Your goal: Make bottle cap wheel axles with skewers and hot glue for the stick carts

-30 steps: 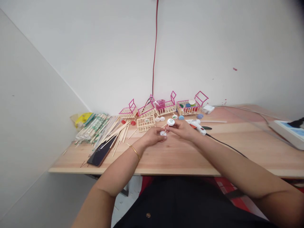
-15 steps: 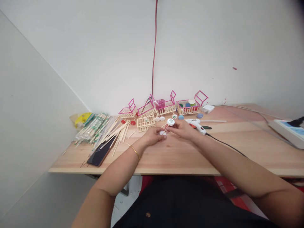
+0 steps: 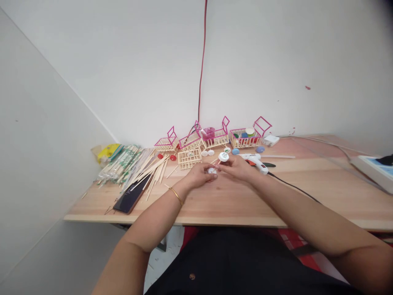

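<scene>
Head view: over the middle of the surface, the left hand grips the lower white cap; the right hand pinches the stick beneath the upper white cap. Judged light, stiff, fragile at joints; best held by cap rims. Near the rear edge, the rightmost basket contains coloured lids; its neighbour, a pink cup.

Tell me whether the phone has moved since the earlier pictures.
No. Judged against the table's front edge, the phone lies in the same spot, its far end under the loose sticks; only the camera's view shifts slightly.
</scene>
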Available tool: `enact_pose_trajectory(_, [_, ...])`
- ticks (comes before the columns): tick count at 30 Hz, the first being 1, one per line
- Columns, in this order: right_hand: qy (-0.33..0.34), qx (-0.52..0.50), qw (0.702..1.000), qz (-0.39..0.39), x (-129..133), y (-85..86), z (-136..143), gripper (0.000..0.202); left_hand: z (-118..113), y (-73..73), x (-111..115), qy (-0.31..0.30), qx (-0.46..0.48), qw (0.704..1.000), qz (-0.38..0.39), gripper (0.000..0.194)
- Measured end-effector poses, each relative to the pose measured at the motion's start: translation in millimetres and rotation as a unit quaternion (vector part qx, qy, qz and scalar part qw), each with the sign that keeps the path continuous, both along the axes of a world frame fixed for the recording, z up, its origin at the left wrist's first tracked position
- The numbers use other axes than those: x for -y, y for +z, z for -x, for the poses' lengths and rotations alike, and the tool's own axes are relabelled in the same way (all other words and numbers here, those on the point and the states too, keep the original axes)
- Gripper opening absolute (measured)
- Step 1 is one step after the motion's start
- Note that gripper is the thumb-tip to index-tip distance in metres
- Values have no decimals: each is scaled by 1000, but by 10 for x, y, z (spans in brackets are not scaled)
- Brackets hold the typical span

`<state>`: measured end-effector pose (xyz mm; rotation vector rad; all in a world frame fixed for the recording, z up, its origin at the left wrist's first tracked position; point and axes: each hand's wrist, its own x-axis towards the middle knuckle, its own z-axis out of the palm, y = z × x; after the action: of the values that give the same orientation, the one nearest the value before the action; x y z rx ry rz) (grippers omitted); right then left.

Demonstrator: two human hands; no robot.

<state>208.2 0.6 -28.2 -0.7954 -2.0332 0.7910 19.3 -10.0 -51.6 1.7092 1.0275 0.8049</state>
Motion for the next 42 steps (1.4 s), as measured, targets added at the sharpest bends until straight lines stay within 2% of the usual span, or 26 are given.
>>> enact_pose_trajectory(14, [-2,10,1000,-14,8,7,-5,26,-9,21,14,13,12,1000,10,35])
enact_pose_trajectory(21, [-2,6,1000,-11,7,4,-7,29,-3,23,15,10,-29,999,-22,35])
enact_pose_trajectory(27, [-2,15,1000,-17,-9,-25,-11,28,17,15,2,16,-87,991,-103,32])
enact_pose_trajectory(35, [-2,38,999,-19,12,1,-6,29,4,71,38,7,-104,987,-119,33])
enact_pose_trajectory(42, [5,36,999,-10,10,-14,-9,29,6,65,38,3,-126,984,-126,33])
